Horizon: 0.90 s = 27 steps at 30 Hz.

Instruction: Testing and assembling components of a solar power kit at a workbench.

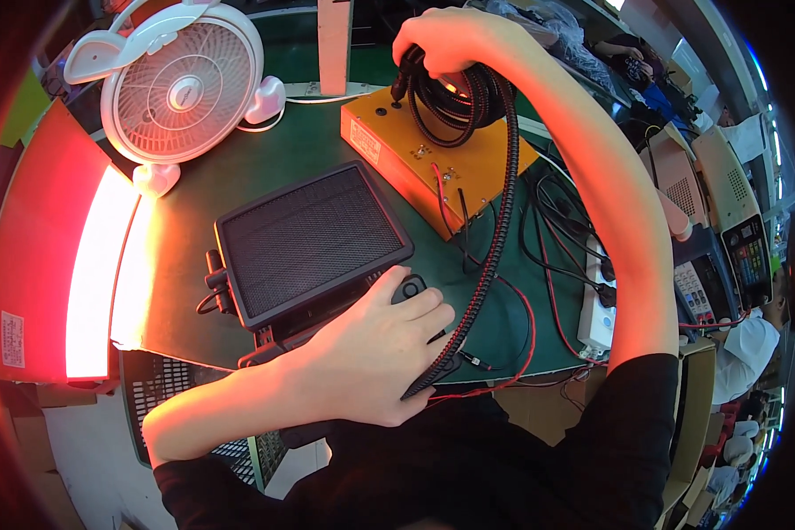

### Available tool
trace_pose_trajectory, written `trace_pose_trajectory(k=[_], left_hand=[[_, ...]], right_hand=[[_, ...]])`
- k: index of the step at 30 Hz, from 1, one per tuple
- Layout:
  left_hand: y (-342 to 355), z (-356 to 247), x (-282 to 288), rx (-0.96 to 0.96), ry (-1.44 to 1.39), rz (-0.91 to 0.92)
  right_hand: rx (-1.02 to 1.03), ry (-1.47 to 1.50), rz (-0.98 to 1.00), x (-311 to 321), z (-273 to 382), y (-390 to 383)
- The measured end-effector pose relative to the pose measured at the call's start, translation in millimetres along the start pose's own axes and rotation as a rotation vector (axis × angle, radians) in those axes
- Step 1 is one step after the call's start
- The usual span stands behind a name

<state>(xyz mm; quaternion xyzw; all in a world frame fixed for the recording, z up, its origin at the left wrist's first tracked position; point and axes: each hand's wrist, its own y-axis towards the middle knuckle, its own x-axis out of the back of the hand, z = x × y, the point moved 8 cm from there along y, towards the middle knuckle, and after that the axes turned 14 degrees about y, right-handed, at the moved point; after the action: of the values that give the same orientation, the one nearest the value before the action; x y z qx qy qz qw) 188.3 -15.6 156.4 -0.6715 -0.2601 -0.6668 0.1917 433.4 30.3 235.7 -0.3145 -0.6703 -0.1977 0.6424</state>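
A black rectangular box with a mesh face (314,238) lies tilted on the green table. My left hand (384,340) is closed around its near right corner, beside a round black knob (411,287). What the undersides of those fingers touch is hidden. Farther off, my right hand (459,40) grips a coil of black corrugated cable (473,106) above an orange metal box (389,146). From the coil, the cable curves down toward me and passes at my left fingertips, where its lower end disappears under the hand.
At the far left stands a white fan (185,93). A bright red-lit panel (53,256) glows at the left edge. Thin red and black wires (556,221) lie right of the orange box, by a white power strip (597,305). Instruments with keypads (702,283) sit at the right.
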Motion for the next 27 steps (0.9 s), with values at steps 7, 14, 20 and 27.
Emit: trace_pose_trajectory(k=[7,14,20,27], left_hand=[[-3,3,-1,0.010,-0.009,0.013],[1,0,3,-0.008,0.033,-0.028],[1,0,1,-0.004,0.032,0.025],[-1,1,3,0.009,0.005,-0.014]], right_hand=[[0.146,-0.140,-0.238,11,34,-36],[-0.010,-0.210,-0.075,-17,3,20],[0.382,0.530,-1.003,14,-20,-62],[-0.083,1.869,-0.447,-94,-32,-121]])
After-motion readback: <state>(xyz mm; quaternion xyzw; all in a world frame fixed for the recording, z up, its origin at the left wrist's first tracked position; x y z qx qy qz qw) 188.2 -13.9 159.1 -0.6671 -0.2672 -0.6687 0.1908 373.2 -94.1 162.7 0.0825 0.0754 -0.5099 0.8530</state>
